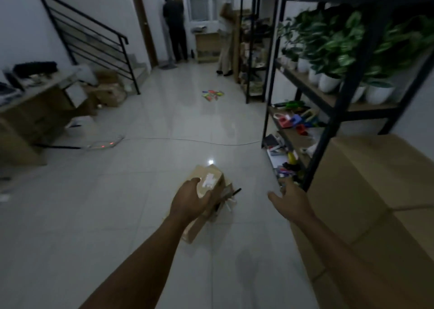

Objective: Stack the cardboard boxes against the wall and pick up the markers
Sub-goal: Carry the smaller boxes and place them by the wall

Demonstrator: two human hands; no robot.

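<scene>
Left hand (191, 200) of mine curls its fingers over the top of one small cardboard box (206, 191) that sits low over the tiled floor (117, 214); whether it touches the tiles I cannot tell. Right hand (290, 200) hangs apart from it, fingers spread and holding nothing, just beside two large cardboard boxes (366, 191), one on the other, at the floor's right edge. One loose cluster of coloured markers (212, 95) lies far ahead, mid-floor, near the foot of a black shelf rack (333, 111) with white plant pots (328, 83).
</scene>
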